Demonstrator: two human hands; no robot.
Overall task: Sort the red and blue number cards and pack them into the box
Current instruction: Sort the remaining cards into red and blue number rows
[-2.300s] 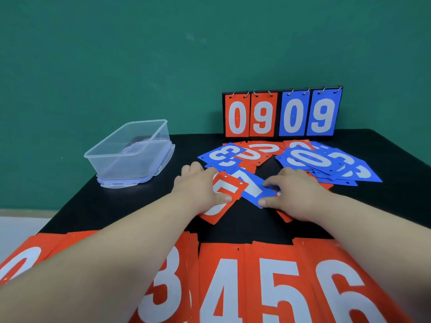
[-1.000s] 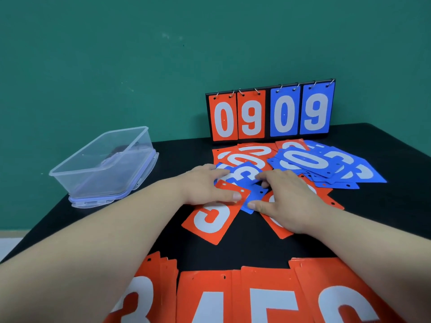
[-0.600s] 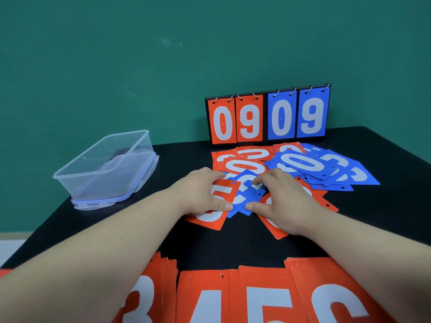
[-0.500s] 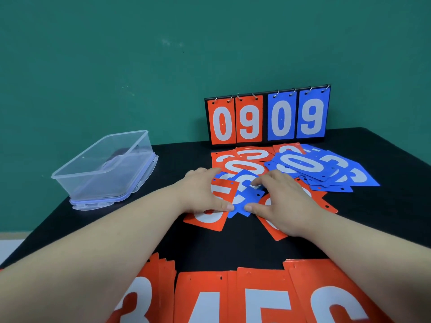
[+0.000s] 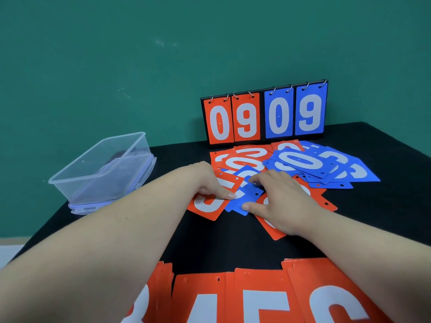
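Right now, the mixed pile: my number cards [image 5: 242,159] lie in a messy heap in the middle of the bench [image 5: 233,243], red and blue on top of each other.
Blue card in front: one small blue card [image 5: 245,202] sits between my two hands, lying partly over a red card [image 5: 210,205].
My left hand: my left hand [image 5: 205,180] lies flat on that red card with the fingers spread, and my thumb tip touches the blue card's edge. It presses down and grips nothing.
My right hand: my right hand [image 5: 282,199] lies flat too, over another red card [image 5: 310,201]. My thumb and first finger touch the blue card, but it is not pinched or lifted.
Sorted so far: a row of red cards [image 5: 256,297] is lined up near me at the bench edge. I see no tidy blue row yet.
The box: the clear box [image 5: 102,169] stands well apart on my left. I see no cards in it.
Still to do: I think most of the job is left. Pull the blues out, stack both colours, then pack them.
Far back: a flip scoreboard [image 5: 264,113] stands behind the pile and shows 09 and 09.
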